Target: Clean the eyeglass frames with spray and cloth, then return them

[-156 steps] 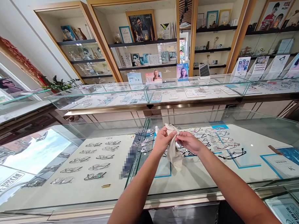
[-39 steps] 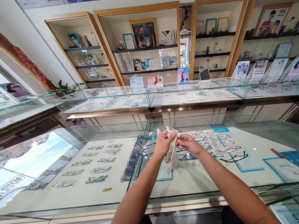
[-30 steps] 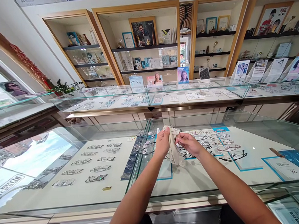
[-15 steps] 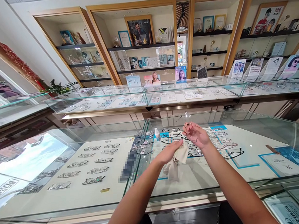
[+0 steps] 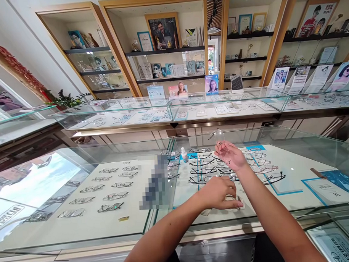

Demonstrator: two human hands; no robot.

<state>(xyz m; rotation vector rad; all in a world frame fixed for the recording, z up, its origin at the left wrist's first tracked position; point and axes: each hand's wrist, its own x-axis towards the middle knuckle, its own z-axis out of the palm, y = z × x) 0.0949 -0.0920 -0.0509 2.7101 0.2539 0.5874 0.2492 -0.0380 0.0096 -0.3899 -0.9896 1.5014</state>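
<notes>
My right hand [image 5: 229, 155] is pinching the glasses [image 5: 219, 136], one lens above fingers; left hand [image 5: 219, 192] is covering cloth [image 5: 206, 212], grip unclear.

1 head-worn camera looks forward and down over the near glass counter [image 5: 89, 226] toward the far wall shelves [image 5: 166, 52].

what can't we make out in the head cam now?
All head view:
Cloth: mostly hidden by left hand; grip unclear.
Held glasses: partly covered by right hand.
Bottle: label too small to read.
Dark panel: blurred by mosaic blocks.
Lower-right sign: cut off by bottom edge.
</notes>
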